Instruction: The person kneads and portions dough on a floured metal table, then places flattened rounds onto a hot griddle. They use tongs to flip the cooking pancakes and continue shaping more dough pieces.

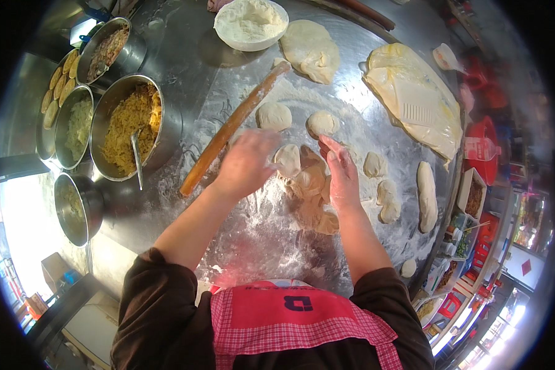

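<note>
My left hand (pixel 252 162), blurred, is over the floured metal worktop beside a flattened piece of dough (pixel 287 159). Its thumb reaches the edge of that piece; whether it grips it is unclear. Cupped and dusted with flour, my right hand (pixel 341 173) holds nothing visible, its fingertips just below a round dough ball (pixel 323 124). Another dough ball (pixel 274 116) lies above my left hand. Between my forearms are several overlapping dough pieces (pixel 311 180), partly in shadow. A wooden rolling pin (pixel 233 127) lies at a slant, passing beyond my left hand.
To the left stand metal bowls, one with yellow shredded filling (pixel 129 132) and a spoon (pixel 137 155). Further back are a flour bowl (pixel 251 23) and a large dough mass (pixel 311 51). On the right lie plastic-covered dough (pixel 411 99), small dough lumps (pixel 388 201) and a dough roll (pixel 427 196).
</note>
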Demonstrator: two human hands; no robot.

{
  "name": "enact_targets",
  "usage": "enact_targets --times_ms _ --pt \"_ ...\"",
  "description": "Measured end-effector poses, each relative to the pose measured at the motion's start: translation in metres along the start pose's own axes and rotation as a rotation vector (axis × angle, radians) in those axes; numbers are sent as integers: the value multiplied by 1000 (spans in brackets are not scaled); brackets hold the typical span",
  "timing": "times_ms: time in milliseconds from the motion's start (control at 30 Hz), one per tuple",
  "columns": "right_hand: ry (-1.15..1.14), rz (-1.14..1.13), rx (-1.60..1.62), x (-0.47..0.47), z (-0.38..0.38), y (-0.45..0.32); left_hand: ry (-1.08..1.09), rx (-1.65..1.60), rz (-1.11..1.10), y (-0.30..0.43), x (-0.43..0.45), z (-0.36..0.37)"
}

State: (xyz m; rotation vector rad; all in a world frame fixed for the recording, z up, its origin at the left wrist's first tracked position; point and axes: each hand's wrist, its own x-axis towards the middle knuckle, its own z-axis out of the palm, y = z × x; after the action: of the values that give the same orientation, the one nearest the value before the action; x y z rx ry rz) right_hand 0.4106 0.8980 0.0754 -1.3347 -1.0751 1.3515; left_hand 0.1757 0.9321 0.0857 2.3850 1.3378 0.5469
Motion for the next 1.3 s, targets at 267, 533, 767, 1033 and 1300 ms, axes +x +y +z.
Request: enact_targets --times_ms 267,533,767,1033,1300 --pt "-355 -274 -1176 -21 -13 -25 -417 253 225 23 19 51" --pt "-192 -338 -1068 -28 -13 -13 -360 -244 -18 6 31 19" --pt "38 183 539 -51 -19 -10 -479 -112 -139 7 47 6" --pt "211 499 793 -57 11 -13 -101 -663 -105 68 20 25" --pt "-114 359 1279 -60 41 -1 -266 -533 267 110 -8 10"
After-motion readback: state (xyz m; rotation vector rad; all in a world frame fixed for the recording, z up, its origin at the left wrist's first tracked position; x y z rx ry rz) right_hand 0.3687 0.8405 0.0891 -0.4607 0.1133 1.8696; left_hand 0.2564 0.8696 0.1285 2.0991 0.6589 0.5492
